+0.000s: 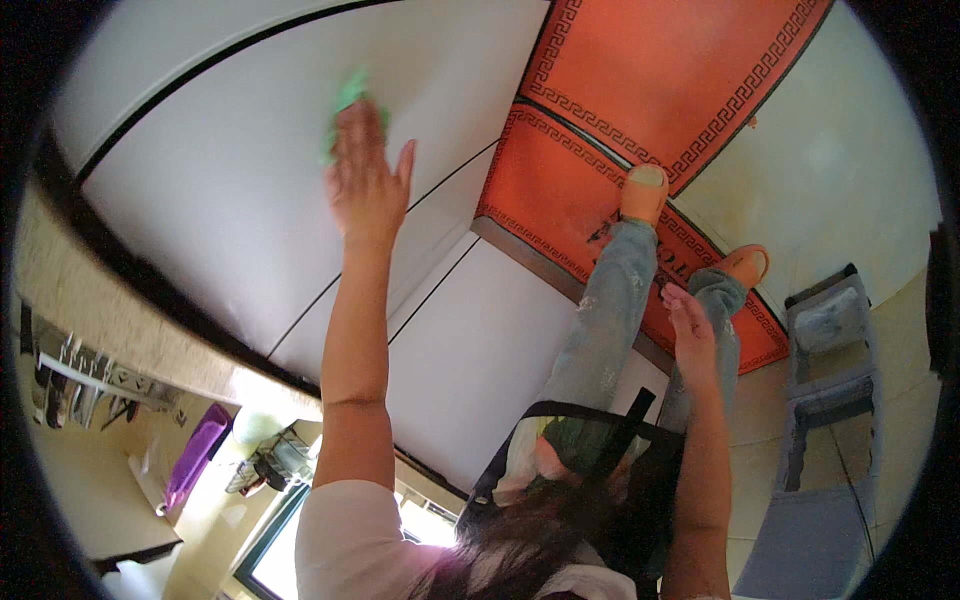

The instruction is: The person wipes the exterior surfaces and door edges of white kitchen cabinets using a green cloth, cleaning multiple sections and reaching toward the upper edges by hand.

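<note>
My left hand (365, 169) presses flat against a white cabinet door (225, 195), its fingers over a green cloth (352, 90) that shows around the fingertips and is blurred. Part of the cloth is hidden beneath the palm. Down at the right, my right hand (691, 326) hangs in front of my jeans-clad leg, fingers loosely bent, touching nothing that I can see.
Red mats (555, 187) with a black key-pattern border lie on the floor under my slippered feet. A grey-blue step stool (832, 397) stands at the right. A stone-like countertop edge (135, 315) runs along the left, with knives (71, 390) on a rack beyond.
</note>
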`<state>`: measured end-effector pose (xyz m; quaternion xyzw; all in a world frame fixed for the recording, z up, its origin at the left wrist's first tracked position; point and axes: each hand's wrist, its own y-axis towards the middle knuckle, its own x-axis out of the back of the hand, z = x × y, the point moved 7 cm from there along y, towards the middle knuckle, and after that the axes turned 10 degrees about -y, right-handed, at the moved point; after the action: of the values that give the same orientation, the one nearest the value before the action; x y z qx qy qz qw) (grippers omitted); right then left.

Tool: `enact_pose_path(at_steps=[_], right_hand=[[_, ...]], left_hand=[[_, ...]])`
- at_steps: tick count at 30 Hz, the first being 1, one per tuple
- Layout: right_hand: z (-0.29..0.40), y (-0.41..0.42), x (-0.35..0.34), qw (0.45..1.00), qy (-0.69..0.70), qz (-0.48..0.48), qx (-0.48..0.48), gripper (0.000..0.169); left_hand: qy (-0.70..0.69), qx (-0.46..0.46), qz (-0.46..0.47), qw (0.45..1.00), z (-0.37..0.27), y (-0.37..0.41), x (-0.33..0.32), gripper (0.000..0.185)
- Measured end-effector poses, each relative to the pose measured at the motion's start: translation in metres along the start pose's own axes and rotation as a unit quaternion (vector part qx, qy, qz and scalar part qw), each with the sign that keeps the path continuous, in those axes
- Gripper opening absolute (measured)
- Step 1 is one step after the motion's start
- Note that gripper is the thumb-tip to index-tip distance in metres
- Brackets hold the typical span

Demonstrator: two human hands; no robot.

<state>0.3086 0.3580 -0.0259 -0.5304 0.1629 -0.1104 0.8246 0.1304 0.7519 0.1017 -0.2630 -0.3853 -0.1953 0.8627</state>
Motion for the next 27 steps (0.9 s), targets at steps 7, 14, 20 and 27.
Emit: enact_pose_path(at_steps=[7, 14, 20, 27], right_hand=[[-0.018, 0.044, -0.013, 0.997, 0.052, -0.007, -0.049, 0.035], [-0.055, 0.079, -0.011, 0.996, 0.046, -0.030, -0.070, 0.032], [-0.068, 0.090, -0.008, 0.995, 0.058, -0.048, -0.057, 0.030], [-0.039, 0.068, -0.021, 0.998, 0.051, -0.005, -0.045, 0.030]], left_hand=[[0.161, -0.252, 0.154, 0.942, -0.127, 0.058, -0.146, 0.067], [0.367, -0.318, 0.156, 0.860, -0.205, 0.136, -0.249, 0.066], [0.307, -0.321, 0.181, 0.877, -0.225, 0.131, -0.271, 0.069], [0.376, -0.428, 0.330, 0.753, -0.122, -0.072, -0.334, 0.071]])
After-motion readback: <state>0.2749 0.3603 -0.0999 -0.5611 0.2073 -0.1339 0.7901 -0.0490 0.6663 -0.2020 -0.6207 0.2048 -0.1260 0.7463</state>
